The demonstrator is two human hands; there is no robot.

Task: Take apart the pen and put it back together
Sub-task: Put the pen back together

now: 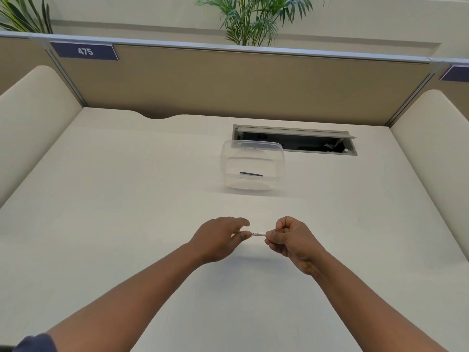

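A thin white pen (258, 233) with small dark print lies level between both hands, a little above the white desk (127, 199). My left hand (218, 238) pinches its left end between thumb and fingers. My right hand (289, 238) is curled around its right end. Only the short middle stretch of the barrel shows; both ends are hidden in the hands. A clear plastic tub (252, 165) stands further back on the desk, and a short dark stick-like part (251, 174) lies inside it.
An open cable hatch (294, 139) is sunk into the desk behind the tub. Tan partition walls with cream side panels close in the desk at the back, left and right. Plants rise behind the partition.
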